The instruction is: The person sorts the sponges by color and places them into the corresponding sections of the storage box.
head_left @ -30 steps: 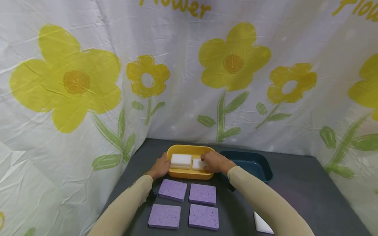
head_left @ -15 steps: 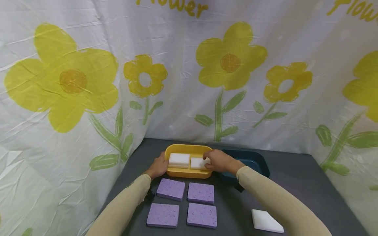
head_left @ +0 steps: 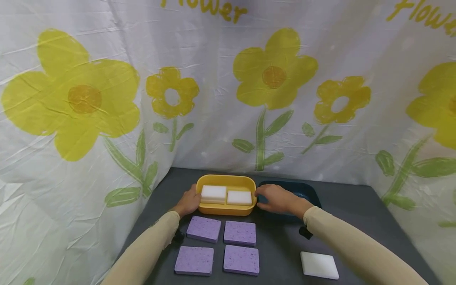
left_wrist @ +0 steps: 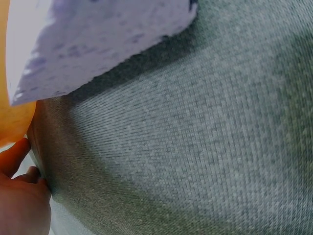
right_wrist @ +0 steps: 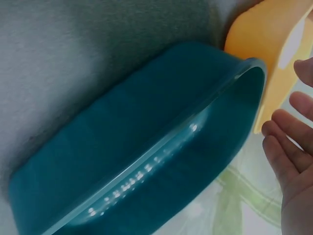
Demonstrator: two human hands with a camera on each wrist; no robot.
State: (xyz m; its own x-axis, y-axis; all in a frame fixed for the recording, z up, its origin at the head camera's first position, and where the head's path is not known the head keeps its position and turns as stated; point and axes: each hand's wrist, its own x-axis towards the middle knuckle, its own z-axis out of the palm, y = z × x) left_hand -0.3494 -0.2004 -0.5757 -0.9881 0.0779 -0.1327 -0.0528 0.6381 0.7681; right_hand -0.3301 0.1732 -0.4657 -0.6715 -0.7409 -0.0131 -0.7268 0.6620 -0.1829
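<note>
While both arms, in pale sleeves, reach forward over the dark table, the left hand lies against the left end of the yellow container; the right hand is over the near left part of the teal container, its fingers pointing toward the yellow container's right end; yellow lettering reading "Flower" runs across the top of the flower-printed cloth and begins again at the upper right, partly cut off. The right hand's fingers are slightly bent and a little apart; whether they touch the yellow rim I cannot tell; the left hand touches its end, though how far its fingers curl round it I cannot tell. Two white blocks sit side by side inside the yellow container; four purple sponges lie in two rows just nearer the person; another white block lies on the table, well to their right.
</note>
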